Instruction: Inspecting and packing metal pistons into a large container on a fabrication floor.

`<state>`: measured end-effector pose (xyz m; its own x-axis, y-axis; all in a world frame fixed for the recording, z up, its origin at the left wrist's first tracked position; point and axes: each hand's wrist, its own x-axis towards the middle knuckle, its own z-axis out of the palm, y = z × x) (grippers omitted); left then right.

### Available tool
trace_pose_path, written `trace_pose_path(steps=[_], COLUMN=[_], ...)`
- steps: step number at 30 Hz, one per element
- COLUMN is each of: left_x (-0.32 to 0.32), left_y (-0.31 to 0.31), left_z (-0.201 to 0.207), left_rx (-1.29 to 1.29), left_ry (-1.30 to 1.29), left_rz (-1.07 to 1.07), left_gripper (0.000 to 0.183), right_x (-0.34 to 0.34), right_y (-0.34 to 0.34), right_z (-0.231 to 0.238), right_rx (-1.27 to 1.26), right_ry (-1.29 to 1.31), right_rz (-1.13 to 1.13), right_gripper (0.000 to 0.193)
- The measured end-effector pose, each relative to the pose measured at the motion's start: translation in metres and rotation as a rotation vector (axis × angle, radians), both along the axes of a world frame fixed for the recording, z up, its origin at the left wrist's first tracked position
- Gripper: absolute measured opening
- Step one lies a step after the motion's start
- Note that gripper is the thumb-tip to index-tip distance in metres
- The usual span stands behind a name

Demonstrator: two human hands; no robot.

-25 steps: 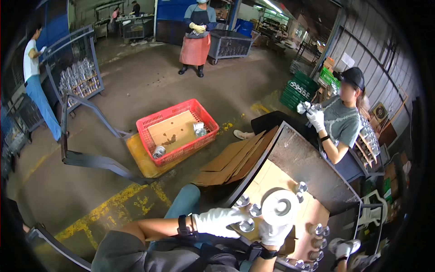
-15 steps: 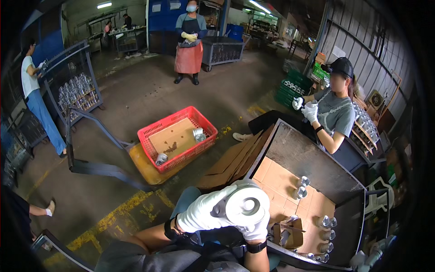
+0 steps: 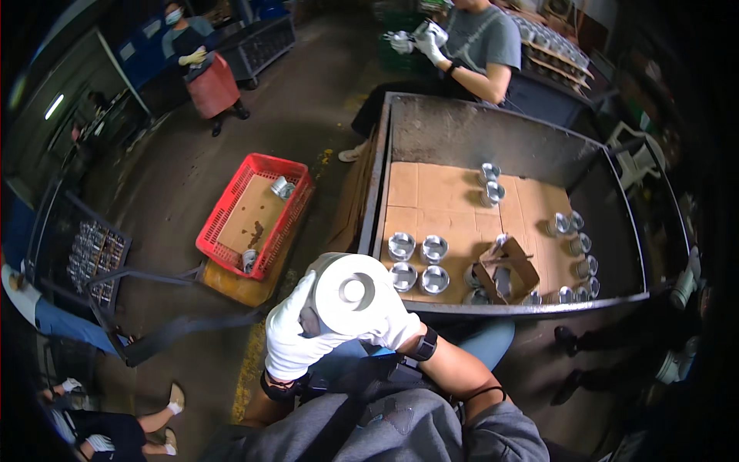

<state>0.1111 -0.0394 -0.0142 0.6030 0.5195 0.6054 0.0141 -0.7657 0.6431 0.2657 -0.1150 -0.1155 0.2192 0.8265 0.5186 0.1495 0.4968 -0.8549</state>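
Both of my hands wear white gloves and hold one round silver metal part (image 3: 350,291) close under the camera, its flat end with a centre hole facing up. My left hand (image 3: 291,339) cups its left side and my right hand (image 3: 392,322) grips its right side. Just beyond them stands a large dark metal bin (image 3: 400,123) lined with cardboard. Several similar shiny metal parts (image 3: 418,262) stand on the cardboard near the bin's front edge, and more line its right side. A small open cardboard box (image 3: 508,266) lies among them.
A red plastic crate (image 3: 231,200) with a few metal parts sits on the floor at left, on a yellow board. A person in a grey shirt (image 3: 481,38) sits behind the bin, handling parts with gloved hands. Another person in a red apron (image 3: 208,81) stands far left. A wire cage (image 3: 92,254) holds more parts.
The view has swung down and right, so the bin now lies directly ahead. My hands still hold the metal part, now drawn in front of my chest with both hands wrapped around it.
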Motion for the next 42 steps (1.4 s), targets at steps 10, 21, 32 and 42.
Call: trace_pose_path(steps=[10, 21, 32, 42], left_x=[0.009, 0.003, 0.021, 0.062], left_y=[-0.004, 0.001, 0.003, 0.052], left_z=[0.003, -0.001, 0.075, 0.044], left_rx=[0.103, -0.045, 0.466, 0.076], left_ry=[0.038, 0.045, 0.246, 0.332], left_rz=[0.002, -0.03, 0.223, 0.224], left_gripper=[0.092, 0.095, 0.066, 0.019], right_x=[-0.002, 0.004, 0.0, 0.002], right_y=[-0.01, -0.002, -0.007, -0.006], right_z=[0.01, 0.01, 0.048, 0.042], right_rx=[-0.444, -0.113, -0.403, -0.546], right_ry=[1.136, -0.107, 0.726, 1.244], right_rz=[0.304, -0.089, 0.166, 0.219], right_gripper=[0.023, 0.039, 0.042, 0.021])
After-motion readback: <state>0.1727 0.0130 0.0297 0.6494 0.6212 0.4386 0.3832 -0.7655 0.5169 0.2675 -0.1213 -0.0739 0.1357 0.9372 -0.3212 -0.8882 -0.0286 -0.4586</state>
